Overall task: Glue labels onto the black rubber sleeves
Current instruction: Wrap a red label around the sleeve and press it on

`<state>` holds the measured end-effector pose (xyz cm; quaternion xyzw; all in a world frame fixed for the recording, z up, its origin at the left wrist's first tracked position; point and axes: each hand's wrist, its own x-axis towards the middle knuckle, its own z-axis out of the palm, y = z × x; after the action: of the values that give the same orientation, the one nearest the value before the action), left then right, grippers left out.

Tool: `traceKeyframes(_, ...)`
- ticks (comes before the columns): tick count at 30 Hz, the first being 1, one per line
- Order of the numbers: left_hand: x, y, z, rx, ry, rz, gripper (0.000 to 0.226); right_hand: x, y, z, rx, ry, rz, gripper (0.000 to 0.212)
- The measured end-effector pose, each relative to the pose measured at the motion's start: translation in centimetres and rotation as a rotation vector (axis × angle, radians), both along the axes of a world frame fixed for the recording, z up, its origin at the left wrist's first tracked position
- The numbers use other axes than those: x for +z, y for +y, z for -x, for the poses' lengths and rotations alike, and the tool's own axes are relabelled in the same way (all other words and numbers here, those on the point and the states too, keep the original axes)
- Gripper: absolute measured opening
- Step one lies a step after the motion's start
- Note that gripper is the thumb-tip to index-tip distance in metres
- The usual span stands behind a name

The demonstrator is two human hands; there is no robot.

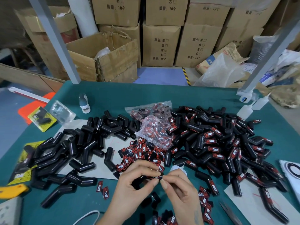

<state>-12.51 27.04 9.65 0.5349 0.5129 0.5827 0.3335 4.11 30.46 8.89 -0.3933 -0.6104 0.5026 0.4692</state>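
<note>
Both hands [138, 179] [177, 185] pinch a label [158, 177]; nearby labels [139, 153] read "TAPER"

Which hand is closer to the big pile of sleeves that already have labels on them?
The right hand. The pile of labelled sleeves lies just beyond it and out to its right. The left hand sits on the far side of the right hand, closer to the unlabelled sleeves.

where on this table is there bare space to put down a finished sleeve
Bare green mat runs along the far edge, between the white glue bottle and the squeeze bottles. A smaller patch lies near you, left of your left hand, around the two loose labels. The middle is crowded: unlabelled sleeves left, label heap centre, labelled sleeves right.
</note>
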Motion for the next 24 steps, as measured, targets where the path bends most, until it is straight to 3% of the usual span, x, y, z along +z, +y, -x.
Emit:
traceKeyframes(6,-0.19,0.01,-0.29,-0.005,0.052,-0.108,0.015,0.05,0.08,-0.22,0.067,0.049,0.079,0.008)
traceKeyframes(9,-0.40,0.03,-0.55,0.014,0.126,-0.179,0.016,0.09,-0.06,-0.28,0.107,0.049,0.121,0.021)
traceKeyframes(16,-0.87,0.27,-0.47,0.006,0.121,-0.175,0.024,0.29,-0.29,-0.06,0.077,0.062,0.100,0.024)
traceKeyframes(24,-0.60,0.10,-0.04,-0.002,0.117,-0.194,0.013,0.32,-0.37,0.19,0.049,0.053,0.088,0.022)
